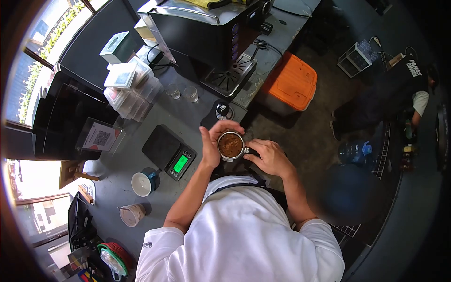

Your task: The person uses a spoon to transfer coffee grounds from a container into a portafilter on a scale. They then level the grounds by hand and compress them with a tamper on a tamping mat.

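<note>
A portafilter (230,145) filled with ground coffee is in front of my chest, its basket facing up. My right hand (268,157) is closed around its black handle. Against the basket's left side is my left hand (215,143), palm toward the rim, thumb apart and fingers stretched out along the far side. It does not grip the basket. Just beyond the hands a tamper (223,111) stands on the counter's edge. To the left lies a black scale (170,151) with a lit green display.
An espresso machine (202,42) stands at the back, with two small glasses (190,94) before it. A white cup (142,184) and a paper cup (132,215) are on the left counter. An orange-lidded bin (292,81) sits right; a person (390,94) bends beyond it.
</note>
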Available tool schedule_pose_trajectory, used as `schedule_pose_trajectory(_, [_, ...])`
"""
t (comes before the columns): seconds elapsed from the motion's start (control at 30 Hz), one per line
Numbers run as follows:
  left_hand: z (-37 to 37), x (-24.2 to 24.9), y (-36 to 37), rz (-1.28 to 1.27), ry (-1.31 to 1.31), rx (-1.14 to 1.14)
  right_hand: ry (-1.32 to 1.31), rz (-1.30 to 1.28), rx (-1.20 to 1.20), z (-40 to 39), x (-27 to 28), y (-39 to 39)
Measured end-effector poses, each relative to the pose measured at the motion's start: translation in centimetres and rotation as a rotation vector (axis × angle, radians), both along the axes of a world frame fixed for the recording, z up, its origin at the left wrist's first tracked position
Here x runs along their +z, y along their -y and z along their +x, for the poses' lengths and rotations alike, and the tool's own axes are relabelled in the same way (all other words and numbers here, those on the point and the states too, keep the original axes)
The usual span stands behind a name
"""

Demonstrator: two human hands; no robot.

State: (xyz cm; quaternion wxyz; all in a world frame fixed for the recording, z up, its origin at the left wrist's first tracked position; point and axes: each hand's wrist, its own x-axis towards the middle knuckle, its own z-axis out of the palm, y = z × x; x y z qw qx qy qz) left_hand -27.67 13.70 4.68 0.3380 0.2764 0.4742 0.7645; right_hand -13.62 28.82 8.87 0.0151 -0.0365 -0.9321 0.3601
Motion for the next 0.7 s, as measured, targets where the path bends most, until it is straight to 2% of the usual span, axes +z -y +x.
schedule_pose_trajectory(0.03, [-0.1,-0.3,0.1,0.05,0.112,0.048,-0.003,0.006,0.002,0.0,0.0,0.0])
schedule_pose_trajectory(0.13, [-0.3,-0.3,0.8,0.037,0.156,0.154,-0.005,0.018,0.014,0.0,-0.2,0.5])
schedule_pose_trajectory(0.17, [0.3,0.4,0.7,-0.042,0.048,0.113,0.005,0.029,0.024,-0.2,-0.4,0.5])
schedule_pose_trajectory(0.4, [0.3,1.2,0.2,-0.073,-0.009,0.023,0.014,-0.006,0.01,0.0,-0.1,-0.2])
schedule_pose_trajectory(0.43, [0.5,0.7,-0.2,-0.127,-0.217,0.012,0.0,-0.023,0.005,0.0,-0.5,-0.3])
schedule_pose_trajectory(0.53, [0.1,0.5,-0.4,-0.019,-0.034,0.037,-0.016,-0.041,-0.008,0.0,-1.3,-0.7])
schedule_pose_trajectory(0.57, [-0.1,0.5,-0.5,-0.018,-0.037,0.118,-0.001,-0.035,-0.011,0.0,-0.9,-0.5])
schedule_pose_trajectory(0.67, [0.1,0.2,-0.5,-0.023,-0.374,-0.041,-0.009,-0.049,0.002,-0.2,-1.8,-0.8])
schedule_pose_trajectory(0.7, [0.1,0.3,-0.7,-0.074,-0.334,-0.019,-0.02,-0.055,0.012,-0.3,-2.2,-1.0])
